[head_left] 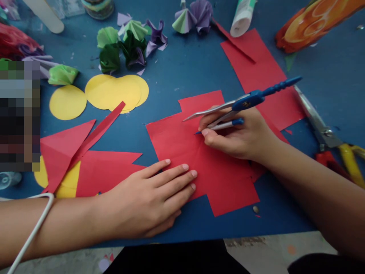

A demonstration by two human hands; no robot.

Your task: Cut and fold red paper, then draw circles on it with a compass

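My right hand [236, 133] grips a drawing compass [246, 102] with a blue top and two metal legs. One leg carries a small blue pencil, its tip at the red paper. Both compass tips lie over the cut-out red paper [176, 133], which shows faint crease lines. My left hand [159, 194] rests flat on the lower left of this sheet, fingers stretched out. Left of it are more red paper pieces [105, 167], one a folded triangle [68, 142], partly over yellow paper. Part of the red sheet is hidden under my right hand.
Yellow paper circles [68, 102] and folded green and purple paper pieces [110, 57] lie at the upper left. A glue tube [242, 19] is at the top, above another red sheet [256, 57]. Scissors [327, 133] lie at right. A white cable [37, 224] crosses my left forearm.
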